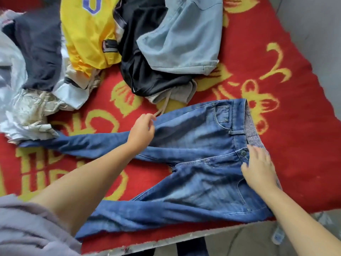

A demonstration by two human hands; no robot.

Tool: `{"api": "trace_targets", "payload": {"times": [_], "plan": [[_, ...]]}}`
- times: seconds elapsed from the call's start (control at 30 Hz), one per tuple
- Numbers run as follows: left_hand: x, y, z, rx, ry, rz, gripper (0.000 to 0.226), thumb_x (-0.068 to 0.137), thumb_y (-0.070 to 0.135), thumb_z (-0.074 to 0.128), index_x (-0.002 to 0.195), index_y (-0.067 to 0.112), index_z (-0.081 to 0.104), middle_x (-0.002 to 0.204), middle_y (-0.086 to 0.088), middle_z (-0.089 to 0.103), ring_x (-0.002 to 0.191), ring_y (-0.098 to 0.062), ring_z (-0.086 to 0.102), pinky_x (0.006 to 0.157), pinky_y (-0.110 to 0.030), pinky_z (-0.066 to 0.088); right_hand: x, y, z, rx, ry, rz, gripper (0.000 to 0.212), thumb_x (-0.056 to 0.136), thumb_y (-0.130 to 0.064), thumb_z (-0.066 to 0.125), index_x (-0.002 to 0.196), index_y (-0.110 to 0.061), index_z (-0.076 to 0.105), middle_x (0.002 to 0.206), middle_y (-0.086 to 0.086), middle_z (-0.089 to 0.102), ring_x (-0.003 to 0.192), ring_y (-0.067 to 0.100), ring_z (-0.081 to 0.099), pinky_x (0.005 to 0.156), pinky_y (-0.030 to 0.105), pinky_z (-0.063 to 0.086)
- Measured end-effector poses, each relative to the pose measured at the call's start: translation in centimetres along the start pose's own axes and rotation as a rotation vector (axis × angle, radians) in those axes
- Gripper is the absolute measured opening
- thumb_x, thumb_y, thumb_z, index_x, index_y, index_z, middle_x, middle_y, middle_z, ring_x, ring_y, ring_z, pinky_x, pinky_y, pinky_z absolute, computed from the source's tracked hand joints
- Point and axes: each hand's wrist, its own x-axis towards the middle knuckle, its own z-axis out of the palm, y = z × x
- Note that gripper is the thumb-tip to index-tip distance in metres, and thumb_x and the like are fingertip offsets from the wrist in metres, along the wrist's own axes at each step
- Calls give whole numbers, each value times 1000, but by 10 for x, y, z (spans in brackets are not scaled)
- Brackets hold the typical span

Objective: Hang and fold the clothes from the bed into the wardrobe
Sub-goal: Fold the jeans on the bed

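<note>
A pair of blue jeans (191, 137) lies spread flat on the red and yellow bed cover (287, 126), waistband to the right, legs running left. My left hand (142, 132) rests on the upper leg near the thigh, its fingers loosely curled at the fabric's top edge. My right hand (258, 167) lies on the waistband beside the button, fingers fairly straight and pressing the denim down.
A heap of clothes fills the far side of the bed: a yellow jersey (86, 32), a black garment (145, 58), a light blue garment (184, 34), a navy top (40, 45) and white crumpled pieces (33, 108). The bed's near edge (184, 239) runs below the jeans.
</note>
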Motion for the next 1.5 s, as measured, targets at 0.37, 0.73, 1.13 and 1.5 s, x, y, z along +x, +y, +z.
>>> {"api": "trace_targets", "payload": {"times": [0.37,0.73,1.13,1.5], "plan": [[-111,-209,-65,74,20,-393,21,89,6,49,108,8,57,107,-10,57,103,-29,54,81,-37,44,-43,-259,73,-40,-171,-809,32,83,-2,59,112,-9,70,125,10,61,115,31,57,90,40,47],[-97,-319,-103,160,-130,-205,65,90,15,52,149,16,26,152,-4,26,139,-22,25,108,-36,31,-29,-440,161,-635,-87,-764,67,98,-19,42,153,-24,4,161,11,-2,148,27,-7,110,62,-11],[-81,-272,-99,94,91,-138,35,84,37,59,113,17,56,116,3,54,119,-17,45,112,-59,9,-44,-450,52,-167,-541,-716,20,92,-26,54,88,-10,64,76,7,65,73,22,58,61,27,37],[-126,-325,-180,-286,468,-247,24,73,3,38,75,-5,60,76,-21,62,78,-35,56,80,-46,43,-76,-463,-11,-260,-1025,-679,14,91,-36,59,95,-28,69,85,-12,72,77,1,65,72,19,50]]}}
